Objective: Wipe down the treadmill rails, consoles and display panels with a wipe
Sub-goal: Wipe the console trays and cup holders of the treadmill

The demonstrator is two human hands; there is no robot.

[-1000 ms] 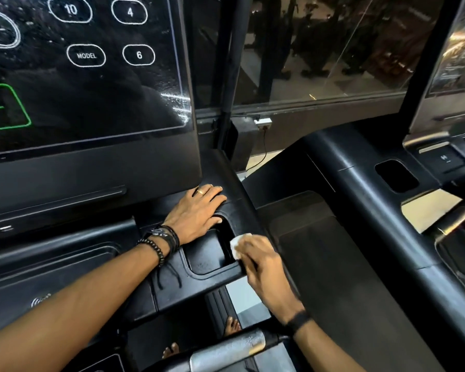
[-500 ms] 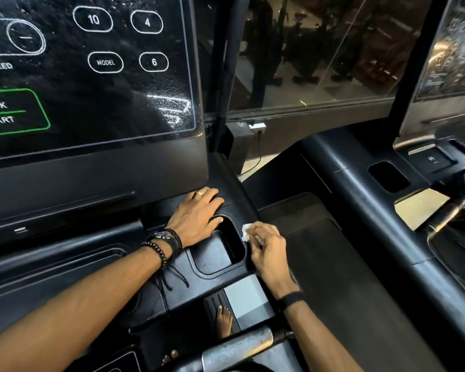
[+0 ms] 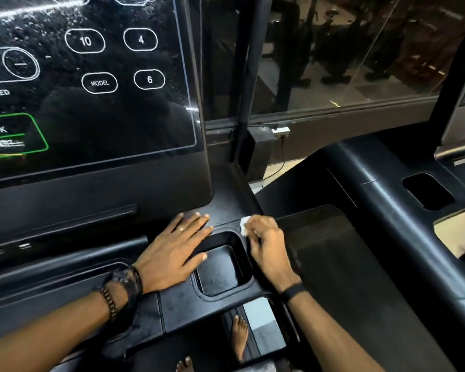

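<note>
Two hands on console (image 3: 177, 304), left hand (image 3: 176, 251) flat beside cup recess (image 3: 222, 267), right hand (image 3: 267, 247) pinching wipe (image 3: 244, 225) at outer edge

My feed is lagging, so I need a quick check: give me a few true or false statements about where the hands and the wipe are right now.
1. The right hand holds the white wipe at the far right corner of the cup tray. True.
2. The left hand lies flat on the console beside the tray. True.
3. The wipe is pressed on the display panel. False: it is down on the console, below the panel.
4. The left hand grips a handrail. False: its fingers are straight, holding nothing.
</note>
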